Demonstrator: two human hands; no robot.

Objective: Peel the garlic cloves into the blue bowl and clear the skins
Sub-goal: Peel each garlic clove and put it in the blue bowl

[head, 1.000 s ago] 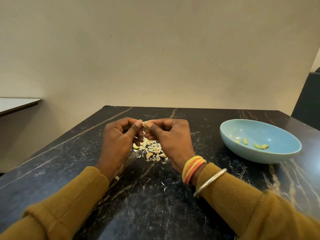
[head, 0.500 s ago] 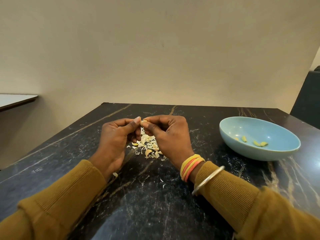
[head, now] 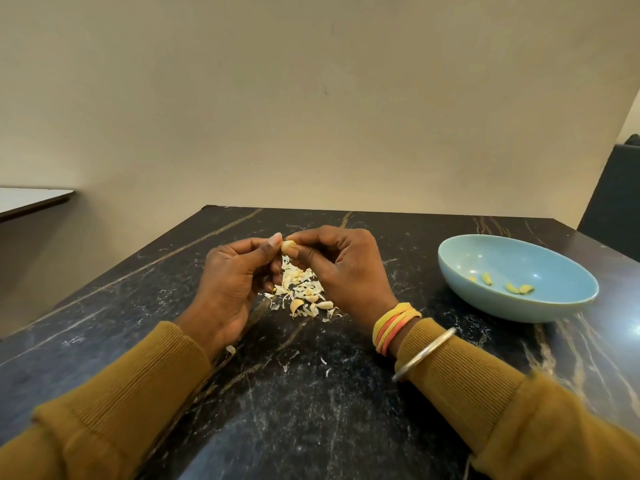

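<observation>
Beige wall point(head: 311, 98) fills the upper half of the view. Below it lies a black marble-patterned table point(head: 311, 410), veined in white and gold. A dark chair back point(head: 616, 188) stands at the far right and a pale surface point(head: 27, 199) at the far left.

Two mustard ribbed sleeves come in from the lower corners, the left sleeve point(head: 121, 403) and the right sleeve point(head: 502, 410), both resting on the table.

To the right, well apart from the hands, sits the blue bowl point(head: 512, 306), shallow and upright.

The left hand point(head: 232, 282) and right hand point(head: 349, 271) meet above the middle of the table. Both have curled fingers and are raised a little off the surface. Directly under and between them lies a pile of skins and cloves point(head: 301, 289). It is papery white scraps mixed with a few unpeeled cloves (the plumpest ones lie at its near edge).

On the right wrist are yellow and orange bangles point(head: 394, 327), with a silver bangle point(head: 424, 353) just behind them over the cuff.

A single garlic clove point(head: 288, 247) is pinched where the two hands touch. The left thumb presses it from one side, and the right thumb and forefinger close on it from the other. How much skin remains on it is too small to tell.

Four or so peeled cloves point(head: 502, 285), yellowish green, lie loose in the bottom of the bowl. A few stray skin flakes point(head: 230, 349) dot the table near the left wrist and between the forearms.
</observation>
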